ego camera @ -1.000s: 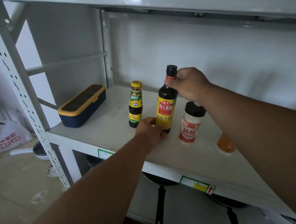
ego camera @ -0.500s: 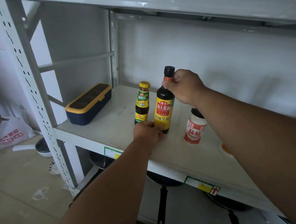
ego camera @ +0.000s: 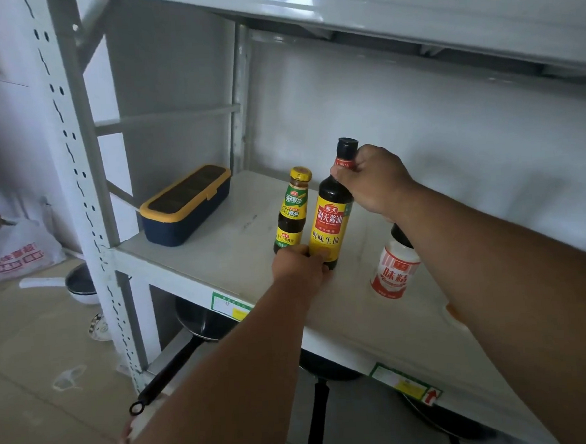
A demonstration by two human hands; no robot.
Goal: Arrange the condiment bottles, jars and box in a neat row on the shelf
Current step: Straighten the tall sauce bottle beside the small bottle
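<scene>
Soy bottle (ego camera: 330,216), tall and dark with a yellow label, stands upright near the front middle of the shelf (ego camera: 218,257), held at both ends. The right hand (ego camera: 373,179) curls round its neck just under the black cap; the left hand (ego camera: 299,264) is at its base, fingers hidden behind the knuckles, so whether it grips or only steadies cannot be told. A small bottle (ego camera: 291,210) with a yellow cap stands just beside it on the left, touching or nearly so. The white jar (ego camera: 395,268) sits apart to the right, partly behind the right forearm, and the blue box (ego camera: 186,206) lies well apart at the left rear, angled.

The step in hand looks like seating the tall bottle against its neighbour. Doing it well calls for sliding from the base rather than pushing at the neck, since the bottle is top-heavy and a nudge up high could tip it into the small bottle. Labels should face front, bases on one line. The jar and box remain to be brought in.
</scene>
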